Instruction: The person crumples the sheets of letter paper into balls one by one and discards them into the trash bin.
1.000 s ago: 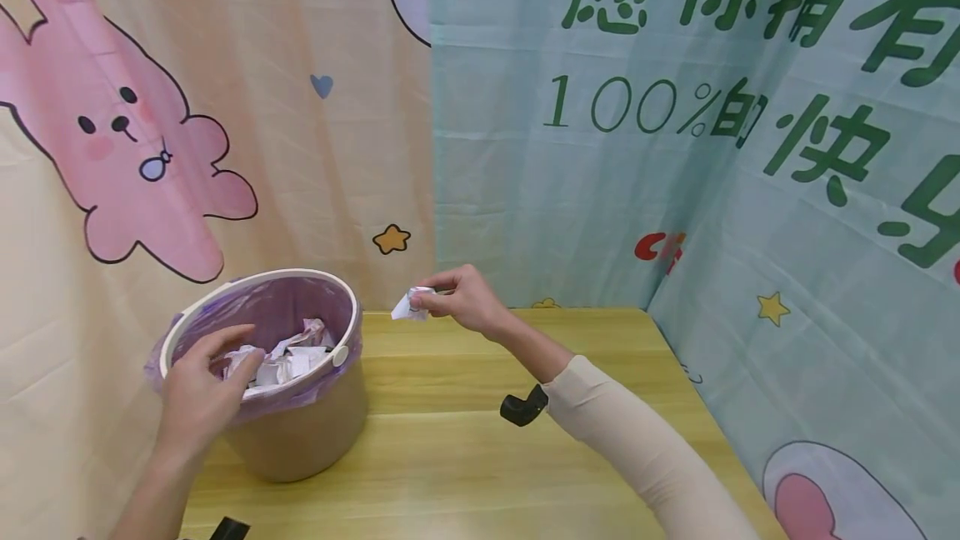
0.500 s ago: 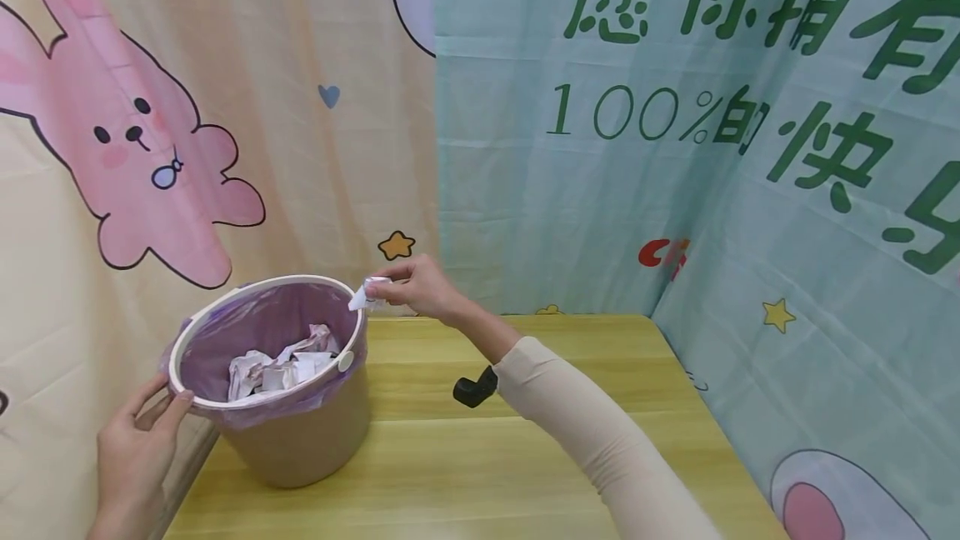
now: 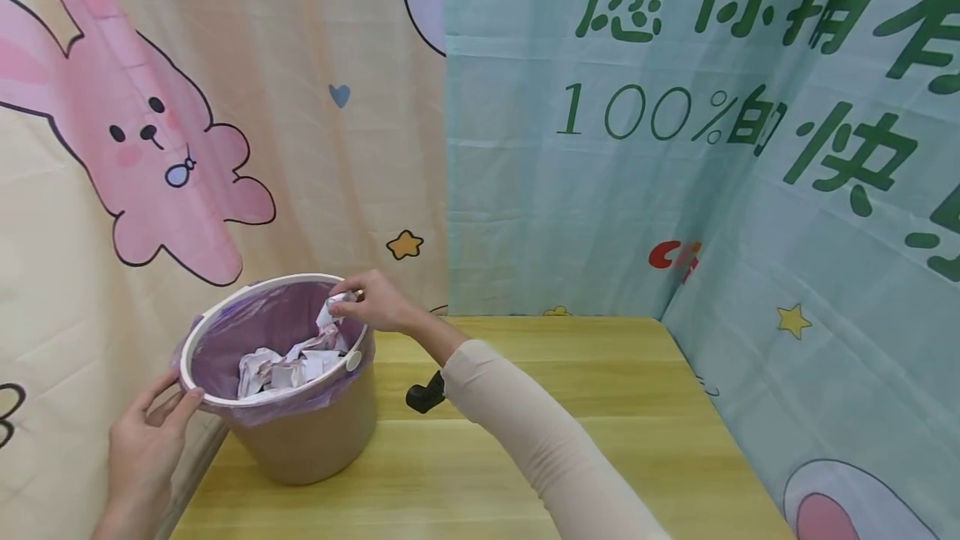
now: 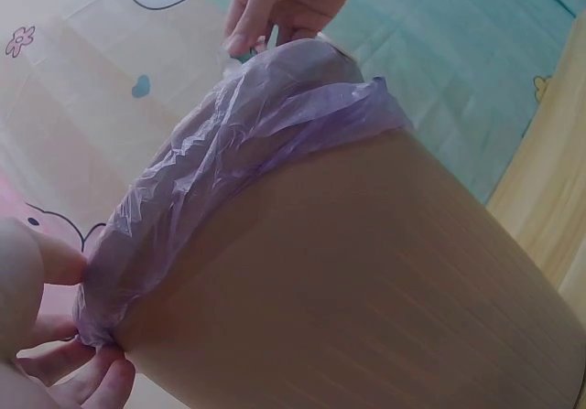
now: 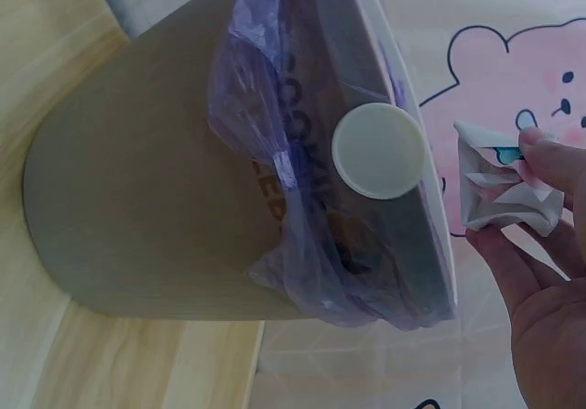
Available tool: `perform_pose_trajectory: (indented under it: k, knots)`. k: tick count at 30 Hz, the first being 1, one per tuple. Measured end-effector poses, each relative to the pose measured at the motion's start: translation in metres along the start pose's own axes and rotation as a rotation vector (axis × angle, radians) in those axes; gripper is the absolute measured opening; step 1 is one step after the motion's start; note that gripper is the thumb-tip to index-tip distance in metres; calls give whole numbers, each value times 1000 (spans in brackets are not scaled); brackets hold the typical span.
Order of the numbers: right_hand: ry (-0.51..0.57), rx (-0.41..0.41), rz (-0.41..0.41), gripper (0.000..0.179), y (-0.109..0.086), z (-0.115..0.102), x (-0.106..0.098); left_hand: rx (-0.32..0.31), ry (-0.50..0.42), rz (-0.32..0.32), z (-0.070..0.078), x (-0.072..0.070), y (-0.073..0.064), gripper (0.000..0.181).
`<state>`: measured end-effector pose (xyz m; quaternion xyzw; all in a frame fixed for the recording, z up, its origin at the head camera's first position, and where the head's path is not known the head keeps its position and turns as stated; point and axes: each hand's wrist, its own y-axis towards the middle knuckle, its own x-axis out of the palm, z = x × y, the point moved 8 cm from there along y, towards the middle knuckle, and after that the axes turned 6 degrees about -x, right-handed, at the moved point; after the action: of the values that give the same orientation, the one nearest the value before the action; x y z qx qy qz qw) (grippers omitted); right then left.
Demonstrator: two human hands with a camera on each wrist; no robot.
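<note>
A beige trash bin [image 3: 315, 440] lined with a purple plastic bag [image 3: 217, 361] stands on the table. Crumpled white papers [image 3: 288, 372] lie inside it. My left hand [image 3: 146, 448] grips the bin's near left rim, thumb and fingers on either side of the bag's folded edge, as the left wrist view shows. Over the right side of the opening, my right hand [image 3: 378, 302] pinches a crumpled piece of paper [image 5: 508, 176] between thumb and fingertips. In the right wrist view this paper is white with teal and pink print, just beyond the rim.
The wooden table [image 3: 570, 440] extends to the right of the bin. Printed curtains [image 3: 562, 215] rise behind it and along both sides. A small black piece [image 3: 426, 394] sits at my right sleeve [image 3: 525, 432].
My right hand has moved left with the paper, from beside the bin to over its opening. My left hand has gone from above the opening to the left rim.
</note>
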<state>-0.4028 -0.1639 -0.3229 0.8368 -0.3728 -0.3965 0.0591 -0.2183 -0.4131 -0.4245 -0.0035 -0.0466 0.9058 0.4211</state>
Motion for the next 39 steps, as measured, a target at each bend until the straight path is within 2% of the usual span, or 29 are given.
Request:
perform_pose_trajectory:
  k: [3,7,11,14,21,24,27,29,31,33,35,39]
  knots:
    - [-90,7,4,20,3,0,9,26,5,-12,2,3,2,61]
    - [-147,40,20,28,7,4,21,42,-27,-23,0,3,3,61]
    - [-212,18,-21,48,12,5,35,41,-60,-27,-2,1,2,62]
    - [-242,-1,-53,56,14,3,39,38,-57,-31,-4,0,1,63]
    - [-239,39,-100,52,6,4,34,59,-73,-40,-2,0,2,62]
    - [-229,36,-115,50,1,6,32,48,-59,-34,-2,1,2,62]
    - [-199,19,-113,49,-7,9,23,21,21,-12,-2,3,4,62]
    - [-175,-4,-108,48,-13,10,13,34,133,14,2,4,4,64]
    - [-143,-8,-100,49,-21,11,1,73,261,45,9,4,2,65]
    - [-117,-5,-77,49,-30,13,-15,140,394,79,20,6,0,67]
    - [-117,10,-46,48,-41,17,-32,219,483,85,33,10,-2,69]
    - [-143,40,23,46,-61,26,-65,423,578,26,62,31,-7,68]
